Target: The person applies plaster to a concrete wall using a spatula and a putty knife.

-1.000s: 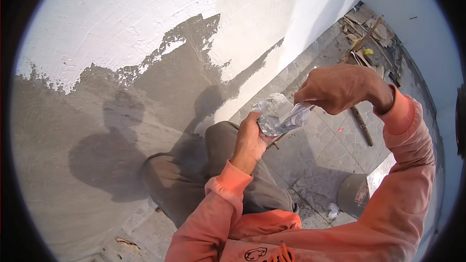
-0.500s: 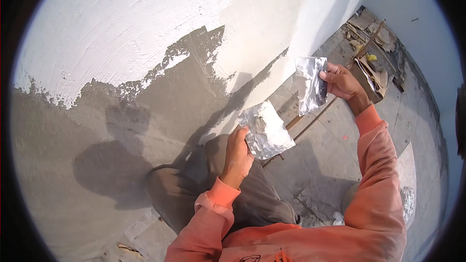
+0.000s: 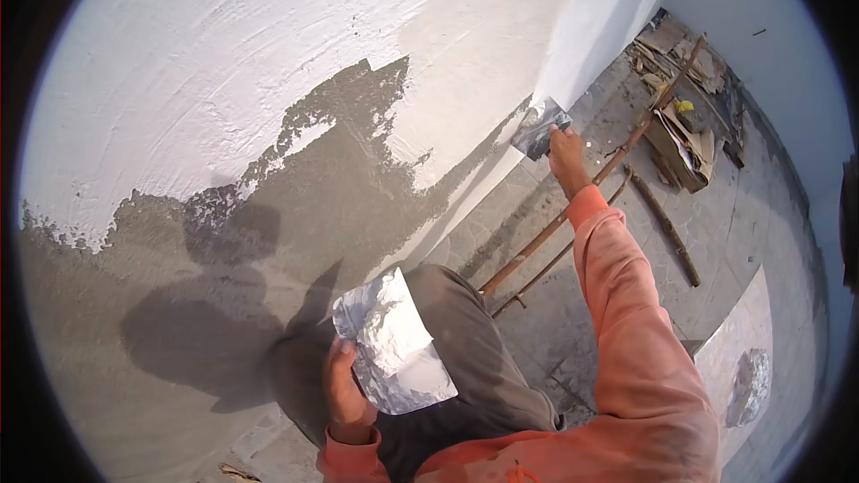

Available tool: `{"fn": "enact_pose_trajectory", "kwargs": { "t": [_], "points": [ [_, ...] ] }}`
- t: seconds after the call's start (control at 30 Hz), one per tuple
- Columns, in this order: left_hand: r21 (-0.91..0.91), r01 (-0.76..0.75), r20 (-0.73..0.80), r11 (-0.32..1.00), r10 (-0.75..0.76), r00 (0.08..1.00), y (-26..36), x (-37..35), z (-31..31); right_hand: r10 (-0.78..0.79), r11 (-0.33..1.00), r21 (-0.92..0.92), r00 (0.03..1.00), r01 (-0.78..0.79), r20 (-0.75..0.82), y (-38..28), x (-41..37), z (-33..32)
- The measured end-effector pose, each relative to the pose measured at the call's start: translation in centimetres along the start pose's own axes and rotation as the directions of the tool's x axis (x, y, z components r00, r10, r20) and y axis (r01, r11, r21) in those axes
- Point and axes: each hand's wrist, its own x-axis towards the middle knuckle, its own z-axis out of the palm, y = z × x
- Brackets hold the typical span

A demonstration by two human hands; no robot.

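Note:
My left hand [image 3: 344, 389] grips one edge of a thin, shiny metal putty blade [image 3: 429, 385], held above my knee. A thick heap of white putty [image 3: 389, 335] lies on it. My right hand [image 3: 565, 156], arm stretched out, is closed on a second metal putty blade [image 3: 540, 131]. That blade is at the foot of the wall, near the corner, and seems to touch it. The wall [image 3: 358, 161] has bare grey cement low down, with white putty [image 3: 483, 36] spread above in a ragged edge. A damp-looking beige patch shows within the white.
A long wooden stick [image 3: 546, 233] lies slanting across the tiled floor, with a shorter stick [image 3: 664, 228] beside it. Torn cardboard [image 3: 684, 148] and scraps are heaped near the far wall. At right, a pale board [image 3: 761, 313] carries a whitish lump [image 3: 749, 386].
My right hand has moved left with its blade to the wall's base. My left hand has drawn down and left with its loaded blade, toward my lap.

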Motion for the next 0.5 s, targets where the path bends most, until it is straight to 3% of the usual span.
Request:
{"fn": "enact_pose_trajectory", "kwargs": {
  "t": [0.2, 0.3, 0.4, 0.5],
  "points": [
    [0.1, -0.002, -0.082, 0.995, 0.01, 0.997, -0.4, -1.8, -2.5, 0.065, 0.982, -0.183, 0.996, -0.052, 0.065, -2.5, -1.1, 3.8],
    [0.056, 0.021, -0.117, 0.998, -0.014, 0.993, -0.4, -2.0, -2.0, -0.031, 0.98, -0.193, 0.996, 0.046, 0.08, -3.2, -3.0, 5.5],
    [0.08, 0.018, -0.072, 0.997, -0.012, 0.997, -0.5, -2.1, -2.8, -0.207, 0.915, -0.349, 0.978, 0.202, 0.024, -4.5, -6.9, 8.0],
    [0.029, 0.03, -0.064, 0.999, -0.028, 0.998, -0.4, -2.1, -3.3, -0.24, 0.779, -0.592, 0.97, 0.207, 0.024, -5.9, -10.9, 9.9]
  ]
}}
